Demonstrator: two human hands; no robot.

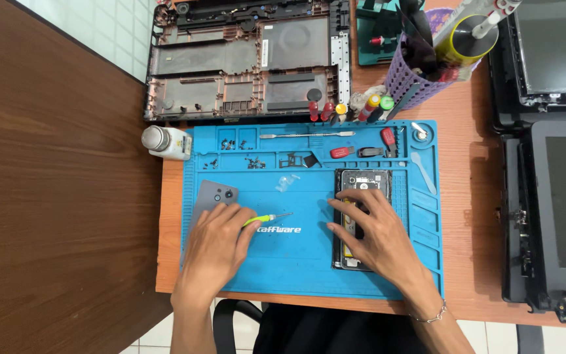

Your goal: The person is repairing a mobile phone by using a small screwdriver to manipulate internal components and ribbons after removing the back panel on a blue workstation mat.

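My left hand [216, 244] rests on the blue repair mat [296, 262], its fingers around a small screwdriver with a green handle [266, 218] whose tip points right. Under that hand lies a grey phone back cover [214, 195] with camera holes. My right hand [371, 229] lies flat, fingers spread, on an opened phone [365, 180] with its insides exposed, at the mat's right side.
Small screws and parts [247, 160] sit in the mat's upper compartments, with a metal spudger [306, 136] and red tools [342, 153]. A white bottle [165, 142] stands at the mat's left. A laptop base shell [247, 59] lies behind, a purple tool holder [420, 65] beside it, laptops [551, 196] at right.
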